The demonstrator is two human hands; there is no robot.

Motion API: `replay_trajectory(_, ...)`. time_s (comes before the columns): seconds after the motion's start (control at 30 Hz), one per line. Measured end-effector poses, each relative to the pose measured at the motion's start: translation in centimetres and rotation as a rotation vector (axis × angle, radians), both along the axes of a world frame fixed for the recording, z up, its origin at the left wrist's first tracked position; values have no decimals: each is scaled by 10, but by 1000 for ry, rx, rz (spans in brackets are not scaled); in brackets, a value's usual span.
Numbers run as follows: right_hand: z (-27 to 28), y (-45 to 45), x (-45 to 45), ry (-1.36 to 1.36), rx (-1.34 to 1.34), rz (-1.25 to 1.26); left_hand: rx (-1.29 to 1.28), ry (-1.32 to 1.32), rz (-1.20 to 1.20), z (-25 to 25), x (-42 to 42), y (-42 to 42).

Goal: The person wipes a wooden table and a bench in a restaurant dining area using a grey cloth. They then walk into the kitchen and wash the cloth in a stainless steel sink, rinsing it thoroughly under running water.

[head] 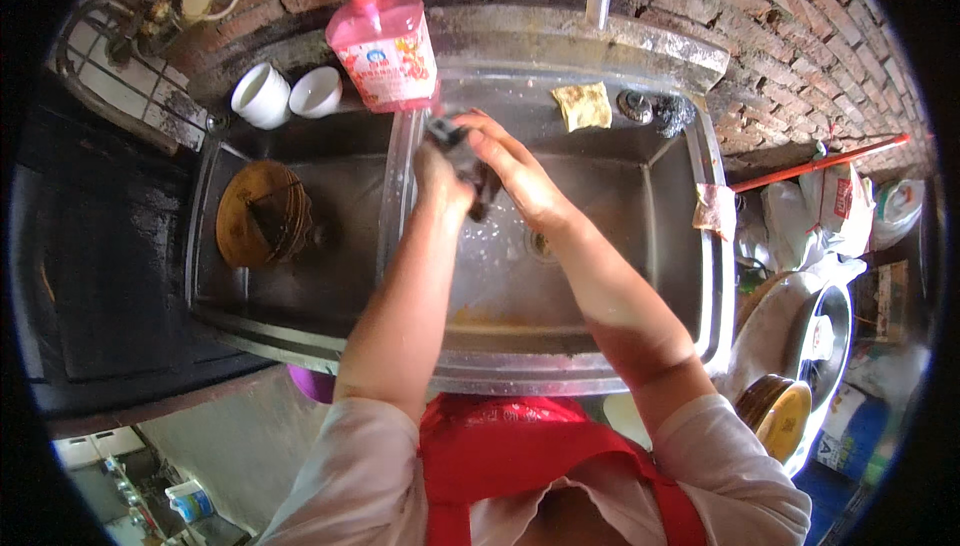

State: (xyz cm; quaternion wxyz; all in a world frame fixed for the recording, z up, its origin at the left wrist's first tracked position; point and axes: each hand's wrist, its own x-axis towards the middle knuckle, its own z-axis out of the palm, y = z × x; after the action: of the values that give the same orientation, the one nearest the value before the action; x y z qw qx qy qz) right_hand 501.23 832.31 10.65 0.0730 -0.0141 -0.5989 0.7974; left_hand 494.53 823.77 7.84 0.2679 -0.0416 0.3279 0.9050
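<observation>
Both hands are together over the divider of a steel double sink (396,193), near its back. My left hand (442,175) and my right hand (504,156) are closed around a dark, wet-looking thing (484,190), blurred and partly hidden, perhaps a cloth. Right behind them stands a large pink pump bottle (386,58). A stack of round brown plates or lids (262,216) leans in the left basin. On the back ledge to the right lie a yellowish sponge or folded cloth (583,106), a dark round lid or knob (634,106) and a steel wool scourer (673,115).
White bowls (262,96) stand at the back left. A cloth (715,210) hangs over the sink's right rim. Further right are a red stick (825,162), plastic bags (836,208) and brown bowls (780,415). A brick wall (795,43) rises behind.
</observation>
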Motion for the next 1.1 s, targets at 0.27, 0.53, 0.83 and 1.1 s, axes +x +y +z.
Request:
replay_trajectory(0.27,-14,12,-18,306,618,-291,-212,-108,123,36,20,13)
replay_trajectory(0.53,-12,38,-39,-286,-323,-514,-595,569,-197,9,25,-4)
replay_trajectory(0.83,5,29,-22,-106,-531,-357,-51,58,233,20,21,-8)
replay_trajectory(1.1,10,-16,-17,283,981,-572,111,79,47,13,8,9)
